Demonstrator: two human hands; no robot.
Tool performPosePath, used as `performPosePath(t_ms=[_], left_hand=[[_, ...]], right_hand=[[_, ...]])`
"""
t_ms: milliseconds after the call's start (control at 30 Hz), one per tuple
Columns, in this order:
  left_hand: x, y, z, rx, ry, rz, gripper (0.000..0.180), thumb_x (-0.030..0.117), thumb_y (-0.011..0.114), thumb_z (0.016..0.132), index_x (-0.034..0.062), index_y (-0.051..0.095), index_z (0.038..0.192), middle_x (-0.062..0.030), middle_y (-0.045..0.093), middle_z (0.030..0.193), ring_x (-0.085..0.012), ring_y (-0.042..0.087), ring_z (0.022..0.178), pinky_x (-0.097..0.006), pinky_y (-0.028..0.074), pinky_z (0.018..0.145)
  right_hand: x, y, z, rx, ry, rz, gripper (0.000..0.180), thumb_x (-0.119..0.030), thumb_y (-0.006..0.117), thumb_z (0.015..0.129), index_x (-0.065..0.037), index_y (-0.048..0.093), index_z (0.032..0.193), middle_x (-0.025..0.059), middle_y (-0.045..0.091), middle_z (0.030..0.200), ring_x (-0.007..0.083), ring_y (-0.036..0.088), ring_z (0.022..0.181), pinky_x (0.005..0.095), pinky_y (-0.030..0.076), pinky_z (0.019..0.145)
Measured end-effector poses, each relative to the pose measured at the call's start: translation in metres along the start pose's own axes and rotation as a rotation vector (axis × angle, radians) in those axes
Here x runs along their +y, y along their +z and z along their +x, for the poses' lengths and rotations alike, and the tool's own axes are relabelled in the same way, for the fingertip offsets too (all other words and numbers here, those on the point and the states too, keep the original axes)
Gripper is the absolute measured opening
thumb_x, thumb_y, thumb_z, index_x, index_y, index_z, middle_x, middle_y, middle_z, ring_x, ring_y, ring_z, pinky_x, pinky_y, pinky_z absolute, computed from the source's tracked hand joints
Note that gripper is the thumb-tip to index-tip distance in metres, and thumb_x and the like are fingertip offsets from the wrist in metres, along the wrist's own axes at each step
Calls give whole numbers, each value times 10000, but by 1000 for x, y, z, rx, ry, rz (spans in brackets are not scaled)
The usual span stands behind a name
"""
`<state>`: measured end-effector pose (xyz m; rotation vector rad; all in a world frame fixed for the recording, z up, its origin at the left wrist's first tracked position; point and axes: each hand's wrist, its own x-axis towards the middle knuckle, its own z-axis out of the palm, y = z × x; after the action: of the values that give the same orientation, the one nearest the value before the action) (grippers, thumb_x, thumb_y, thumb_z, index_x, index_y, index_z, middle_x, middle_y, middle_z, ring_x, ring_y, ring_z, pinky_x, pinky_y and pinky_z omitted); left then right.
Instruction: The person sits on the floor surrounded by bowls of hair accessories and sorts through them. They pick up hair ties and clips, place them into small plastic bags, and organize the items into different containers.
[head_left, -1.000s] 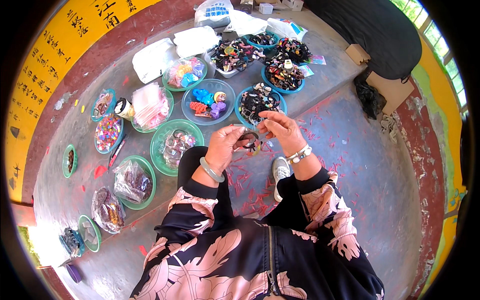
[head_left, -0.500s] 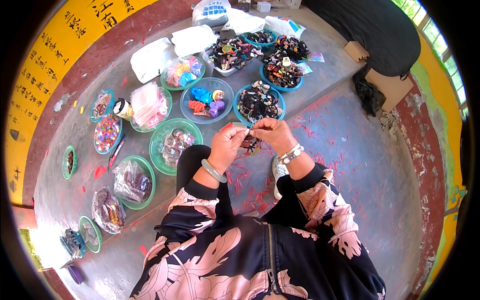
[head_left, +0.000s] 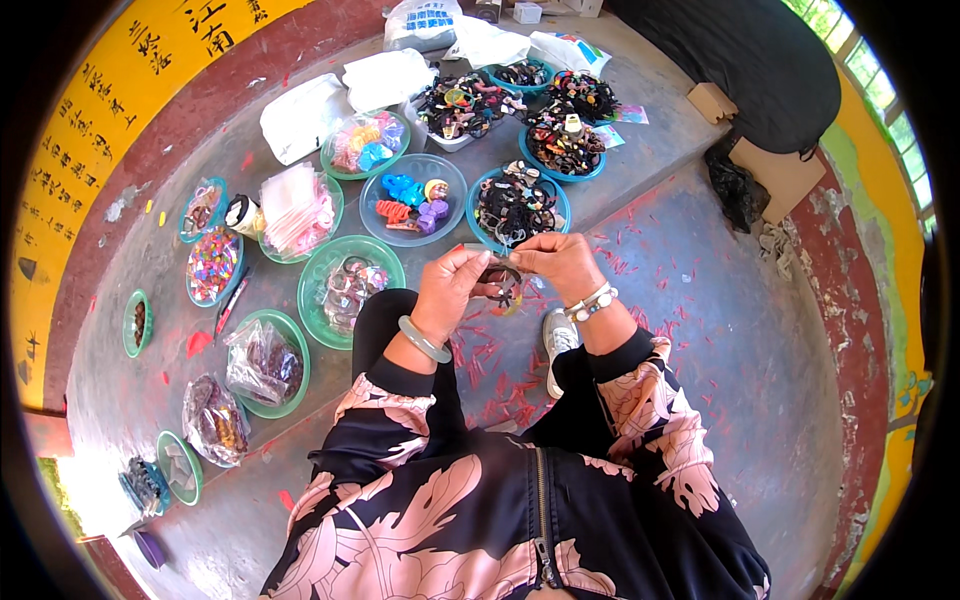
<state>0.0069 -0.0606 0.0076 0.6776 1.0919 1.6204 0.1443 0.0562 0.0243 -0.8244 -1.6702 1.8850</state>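
Observation:
My left hand [head_left: 452, 292] and my right hand [head_left: 562, 266] meet in front of me, both closed in a pinch. Between them hang dark elastic hair ties [head_left: 503, 280], with small coloured bits below. My left fingers grip the loops, and my right thumb and forefinger pinch at their upper end; the exact spot is too small to make out. A reddish piece shows behind the left fingers. Just beyond my hands stands a blue bowl [head_left: 567, 212] of black hair ties [head_left: 518, 200]. Left of it is a clear bowl [head_left: 385, 228] with blue, red and purple pieces.
To the left stand a green bowl [head_left: 308, 312] of small wrapped pieces, another green bowl [head_left: 290, 405] with a plastic bag, and a bowl of colourful bits [head_left: 214, 265]. More hair ties [head_left: 465, 105] and white bags [head_left: 303, 120] lie farther back. Red scraps [head_left: 490, 370] litter the floor.
My right hand has shifted slightly right, away from the left fingers. The dark loops between my hands now show more openly. The bowls have not moved.

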Motion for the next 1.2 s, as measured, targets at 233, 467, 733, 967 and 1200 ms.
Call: performPosePath(t_ms=[233,467,733,967,1200], left_hand=[[2,-2,-2,2,15,4,247,164,468,906,-55,572,952,-98,605,883,-162,623,777,-241,537,640],[10,4,-4,-20,-72,-155,261,193,509,885,-33,561,1004,-101,612,935,-129,606,720,-232,515,606],[2,-4,3,-4,0,188,173,111,656,773,19,621,915,-16,610,794,-55,534,641,-181,425,538],[-5,-4,4,57,161,263,107,121,626,788,26,649,829,30,578,656,-3,419,474,-149,294,408],[0,-5,3,-5,33,136,128,107,591,815,11,641,883,-1,590,698,-26,437,439,-156,319,381]], right_hand=[[-2,-1,-1,-24,20,42,120,-66,635,759,42,643,813,35,612,694,91,544,632,218,431,587],[-3,-3,-3,0,-68,-86,129,-82,587,793,29,636,834,29,614,722,91,549,678,227,444,631],[3,-2,-4,-13,-155,-308,120,-81,577,794,10,633,848,18,603,713,62,522,637,217,426,557],[-8,7,-12,28,-338,-491,99,-58,599,780,4,629,851,34,603,694,65,529,607,218,420,525],[-5,5,-11,35,-213,-186,95,-50,580,815,22,627,855,25,606,718,72,538,651,204,438,574]])
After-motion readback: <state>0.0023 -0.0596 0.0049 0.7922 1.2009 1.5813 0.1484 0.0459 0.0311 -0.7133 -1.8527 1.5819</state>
